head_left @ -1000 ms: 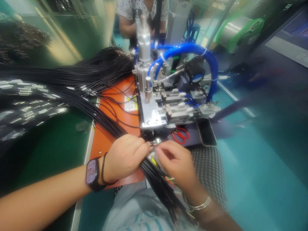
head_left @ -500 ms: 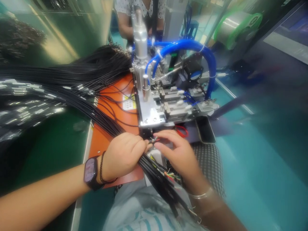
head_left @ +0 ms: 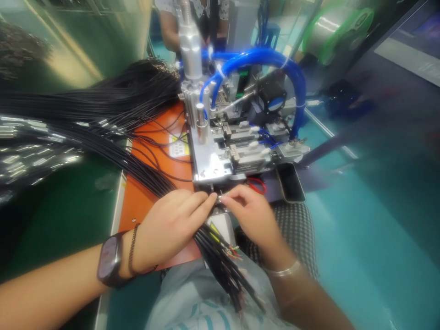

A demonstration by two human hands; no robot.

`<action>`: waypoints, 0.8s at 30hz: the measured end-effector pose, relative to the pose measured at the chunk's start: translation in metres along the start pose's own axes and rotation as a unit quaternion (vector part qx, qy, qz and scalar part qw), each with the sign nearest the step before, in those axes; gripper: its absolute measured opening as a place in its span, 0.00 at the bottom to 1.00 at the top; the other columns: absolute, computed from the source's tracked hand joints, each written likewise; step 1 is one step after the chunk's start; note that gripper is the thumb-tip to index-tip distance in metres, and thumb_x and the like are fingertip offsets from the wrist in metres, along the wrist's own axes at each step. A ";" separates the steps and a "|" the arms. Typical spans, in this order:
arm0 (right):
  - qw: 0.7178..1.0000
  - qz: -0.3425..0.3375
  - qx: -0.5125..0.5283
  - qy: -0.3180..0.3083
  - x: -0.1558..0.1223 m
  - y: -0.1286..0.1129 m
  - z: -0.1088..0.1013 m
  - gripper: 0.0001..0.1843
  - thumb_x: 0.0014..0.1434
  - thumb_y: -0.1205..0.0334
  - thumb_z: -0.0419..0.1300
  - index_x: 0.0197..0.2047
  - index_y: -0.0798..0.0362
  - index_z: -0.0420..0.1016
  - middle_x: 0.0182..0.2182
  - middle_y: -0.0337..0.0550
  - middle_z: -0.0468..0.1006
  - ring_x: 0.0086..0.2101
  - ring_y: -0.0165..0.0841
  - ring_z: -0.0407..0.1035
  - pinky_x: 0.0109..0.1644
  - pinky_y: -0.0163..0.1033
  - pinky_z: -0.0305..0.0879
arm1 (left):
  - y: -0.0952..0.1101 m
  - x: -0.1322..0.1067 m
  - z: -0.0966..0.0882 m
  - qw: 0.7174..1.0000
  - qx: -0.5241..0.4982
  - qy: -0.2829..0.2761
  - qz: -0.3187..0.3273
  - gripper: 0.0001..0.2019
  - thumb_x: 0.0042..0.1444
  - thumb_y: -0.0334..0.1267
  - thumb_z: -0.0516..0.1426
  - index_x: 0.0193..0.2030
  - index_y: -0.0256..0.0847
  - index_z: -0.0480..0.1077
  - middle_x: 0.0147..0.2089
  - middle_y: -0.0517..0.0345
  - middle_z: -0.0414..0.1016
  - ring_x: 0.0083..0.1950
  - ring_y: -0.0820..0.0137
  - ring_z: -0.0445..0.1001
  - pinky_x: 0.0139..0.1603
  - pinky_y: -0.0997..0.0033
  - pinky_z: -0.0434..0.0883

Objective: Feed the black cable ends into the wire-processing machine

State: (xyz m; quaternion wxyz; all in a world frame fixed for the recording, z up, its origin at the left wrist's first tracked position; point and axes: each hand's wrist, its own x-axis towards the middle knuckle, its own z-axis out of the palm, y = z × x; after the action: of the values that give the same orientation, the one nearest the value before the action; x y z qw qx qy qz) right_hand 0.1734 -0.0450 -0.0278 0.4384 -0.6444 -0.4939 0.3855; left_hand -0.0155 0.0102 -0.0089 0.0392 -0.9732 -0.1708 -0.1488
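My left hand (head_left: 173,224) is closed over a bundle of black cables (head_left: 146,174), its index finger stretched toward the front of the machine (head_left: 213,169). The cables' stripped ends, with thin coloured wires (head_left: 232,251), hang below that hand over my lap. My right hand (head_left: 254,220) pinches at the fingertips, right beside the left fingertips at the machine's front edge. Between the two hands is a small wire end (head_left: 220,198), partly hidden by the fingers.
An orange plate (head_left: 137,201) lies left of the machine, with more black cables (head_left: 113,94) across it. Blue hoses (head_left: 299,82) arch over the machine. A phone (head_left: 290,182) rests at right. Across from me stands a person (head_left: 168,27). A green-rimmed spool (head_left: 338,34) hangs at upper right.
My right thumb and fingers have closed from a spread pose into a pinch. My left index finger now reaches further toward the machine. The whole view has shifted slightly.
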 end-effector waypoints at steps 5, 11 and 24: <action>0.994 0.059 0.041 -0.080 0.004 0.004 -0.007 0.06 0.56 0.62 0.58 0.29 0.53 0.71 0.24 0.34 0.70 0.27 0.27 0.64 0.31 0.33 0.60 | -0.005 0.003 0.003 1.000 -0.013 -0.024 0.000 0.18 0.60 0.27 0.48 0.57 0.37 0.64 0.40 0.50 0.73 0.38 0.65 0.69 0.35 0.64 0.69; 0.988 0.095 0.074 -0.094 0.005 0.013 -0.007 0.05 0.56 0.63 0.56 0.30 0.54 0.70 0.24 0.34 0.68 0.27 0.28 0.63 0.30 0.32 0.60 | -0.002 0.005 0.006 0.999 -0.007 -0.042 -0.007 0.19 0.58 0.26 0.47 0.55 0.38 0.65 0.38 0.50 0.71 0.36 0.65 0.68 0.33 0.64 0.67; 0.989 0.109 0.070 -0.068 0.007 0.012 -0.001 0.06 0.50 0.67 0.57 0.24 0.53 0.63 0.19 0.30 0.61 0.21 0.25 0.55 0.24 0.31 0.52 | -0.001 0.006 0.000 0.997 0.015 -0.076 -0.006 0.22 0.57 0.25 0.48 0.58 0.40 0.64 0.35 0.52 0.68 0.34 0.66 0.65 0.33 0.65 0.65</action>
State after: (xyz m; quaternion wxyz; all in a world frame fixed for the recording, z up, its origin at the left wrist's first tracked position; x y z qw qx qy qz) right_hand 0.1798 -0.0397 -0.0390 0.4028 -0.6343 -0.4211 0.5080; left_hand -0.0102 0.0127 -0.0072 0.0398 -0.9801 -0.1808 -0.0717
